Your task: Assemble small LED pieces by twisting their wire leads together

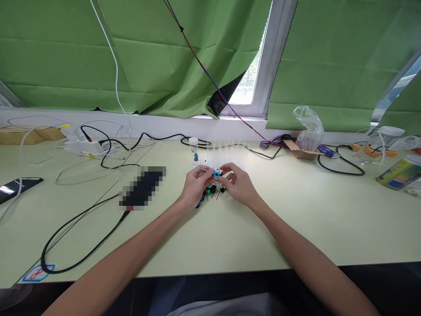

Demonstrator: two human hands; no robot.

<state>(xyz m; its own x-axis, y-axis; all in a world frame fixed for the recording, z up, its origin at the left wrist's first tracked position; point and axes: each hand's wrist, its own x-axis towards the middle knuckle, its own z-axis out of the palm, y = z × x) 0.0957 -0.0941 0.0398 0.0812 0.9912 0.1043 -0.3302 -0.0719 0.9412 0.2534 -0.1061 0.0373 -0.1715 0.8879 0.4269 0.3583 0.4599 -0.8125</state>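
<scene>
Between my hands is a small blue electronic component [216, 174] with a dark centre. My left hand [194, 188] pinches it between thumb and fingertips. My right hand [242, 186] is closed from the other side, its fingertips meeting at the component's right edge; whatever small part they grip is too tiny to name. Just below lies a pile of small electronic parts [213, 190], green, black and blue with thin metal leads, partly covered by my hands. Some round blue parts [199, 202] show beneath my left wrist.
Clear plastic tubes [226, 150] stand behind my hands, beside a small white-capped vial [194, 142]. A pixelated dark device [143, 186] with a looped black cable lies left. At the back right are an open cardboard box [301, 151] and a yellow-labelled jar [401, 173].
</scene>
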